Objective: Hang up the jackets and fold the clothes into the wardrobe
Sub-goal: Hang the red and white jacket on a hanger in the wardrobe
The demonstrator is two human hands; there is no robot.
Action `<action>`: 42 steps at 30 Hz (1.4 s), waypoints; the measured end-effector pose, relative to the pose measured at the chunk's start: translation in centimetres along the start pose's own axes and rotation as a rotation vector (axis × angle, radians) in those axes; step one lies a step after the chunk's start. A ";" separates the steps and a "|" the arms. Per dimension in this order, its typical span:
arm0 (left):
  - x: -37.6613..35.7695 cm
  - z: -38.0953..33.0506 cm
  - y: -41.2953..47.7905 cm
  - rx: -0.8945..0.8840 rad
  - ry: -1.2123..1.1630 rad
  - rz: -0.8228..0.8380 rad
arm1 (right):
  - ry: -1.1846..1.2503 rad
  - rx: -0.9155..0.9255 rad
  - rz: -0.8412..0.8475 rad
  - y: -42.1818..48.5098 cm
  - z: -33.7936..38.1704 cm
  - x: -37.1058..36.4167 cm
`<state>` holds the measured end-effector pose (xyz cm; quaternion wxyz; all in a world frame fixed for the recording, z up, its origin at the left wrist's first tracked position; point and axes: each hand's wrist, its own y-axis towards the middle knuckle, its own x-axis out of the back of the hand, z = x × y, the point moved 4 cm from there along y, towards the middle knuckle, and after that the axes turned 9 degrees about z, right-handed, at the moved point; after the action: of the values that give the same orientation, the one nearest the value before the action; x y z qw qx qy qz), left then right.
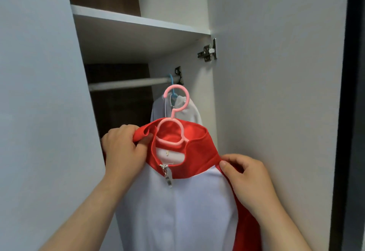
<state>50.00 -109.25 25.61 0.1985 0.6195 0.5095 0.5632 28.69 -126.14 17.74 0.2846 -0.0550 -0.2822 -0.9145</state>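
We hold the red-and-white jacket (177,201) between our hands, with the pink hanger (171,132) seated in its neck. The left hand (124,148) grips the folded red collar; the right hand (248,179) pinches the red shoulder. The cloth looks soft, light and limp, so we judge it could sag or slide off the smooth plastic; the hanger's neck seems the surer hold. Above and beyond our hands runs the rail (128,84), where a white jacket (192,110) on a blue hanger (171,80) hangs directly behind the pink hook. That garment and the door (276,92) beside the right hand crowd the space; bare rail lies above the left hand.
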 end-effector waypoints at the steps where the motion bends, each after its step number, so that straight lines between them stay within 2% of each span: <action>1: 0.2 0.1 0.1 -0.012 -0.020 -0.010 | 0.013 -0.004 0.013 0.1 0.0 0.0; 11: 0.0 1.5 1.9 0.059 -0.190 -0.106 | 0.312 -0.017 0.037 0.3 -0.2 -0.2; 15: -0.6 1.4 2.1 0.109 -0.154 -0.108 | 0.469 -0.092 0.062 1.2 -0.5 -0.9; 21: -1.7 1.4 3.5 0.253 -0.142 0.009 | 0.479 -0.058 -0.125 3.3 -1.0 -1.6; 24: -1.9 0.2 6.0 0.377 0.001 0.128 | 0.422 -0.025 -0.219 4.8 -1.5 -1.9; 30: -2.8 -2.2 14.0 0.392 -0.096 0.020 | 0.420 -0.063 -0.287 8.7 -1.7 -2.9; 33: -4.3 -0.9 17.0 0.395 0.057 0.024 | 0.438 -0.071 -0.309 10.5 -1.9 -3.4; 36: -5.4 1.8 19.6 0.236 0.373 0.052 | 0.472 -0.052 -0.338 12.0 -1.9 -4.0; 38: -6.1 3.9 21.0 0.185 0.505 0.102 | 0.492 -0.015 -0.342 12.8 -1.9 -4.3; 42: -7.4 6.6 21.4 0.313 0.628 0.169 | 0.491 0.013 -0.317 14.4 -2.7 -5.2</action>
<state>65.78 -122.02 37.61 -0.1121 0.4793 0.5726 0.6556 41.12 -134.84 21.11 0.1983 0.2143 -0.2159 -0.9317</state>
